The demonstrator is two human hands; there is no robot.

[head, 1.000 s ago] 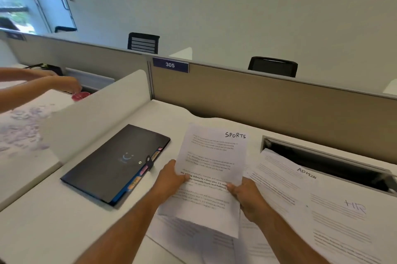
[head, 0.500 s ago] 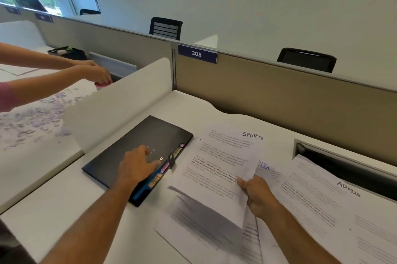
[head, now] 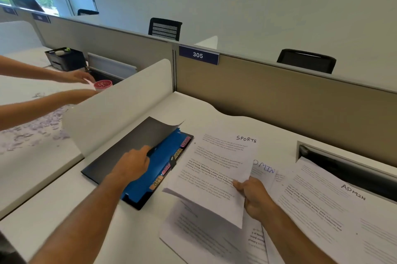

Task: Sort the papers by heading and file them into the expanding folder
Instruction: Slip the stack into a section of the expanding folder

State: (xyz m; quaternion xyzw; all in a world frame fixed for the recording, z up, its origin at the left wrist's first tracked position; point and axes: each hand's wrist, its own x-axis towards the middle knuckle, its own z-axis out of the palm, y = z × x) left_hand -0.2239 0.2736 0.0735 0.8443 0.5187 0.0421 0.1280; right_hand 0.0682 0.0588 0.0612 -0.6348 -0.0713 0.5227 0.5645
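**One sheet in hand, folder half open: hazards and clearances**

One SPORTS sheet (head: pixel 217 169): pinched at its right edge by your right hand (head: pixel 254 196), fingers curled tight on the paper. It is raised at a tilt above the loose papers (head: pixel 202 233) and just right of the folder. Only one edge is supported, so the far corner is likely to droop and may catch on the tabs as it goes in.

Expanding folder (head: pixel 137 162): lies flat on the worktop (head: pixel 64 210), left of the sheet. Your left hand (head: pixel 133 165) holds the black cover (head: pixel 154 132) part-raised, fingers hooked under its edge; the cover curls at the top corner. If that hold slips, the cover will probably drop shut over the blue pockets (head: pixel 150 173).

Tabs (head: pixel 178 153): a row along the folder's right edge. The near one reads HR; the others are too blurred to read. Judged risk: filing SPORTS behind the wrong tab unless you confirm the label first.

Loose sheets on the right: two headed ADMIN (head: pixel 352 193), overlapping. Dragging your right forearm across them could scatter the pile.

Edges: the white side divider (head: pixel 120 105) stands close behind the folder's left side, so the cover has little room to swing fully back. The folder's near corner sits near the worktop's front edge. The cable slot (head: pixel 343 169) lies open at the far right, with a sheet's corner lying over its near edge.

Open room: bare worktop beyond the folder, toward the rear partition (head: pixel 279 96).

Another person's hands (head: pixel 77 77) work at the next desk, beyond the divider.
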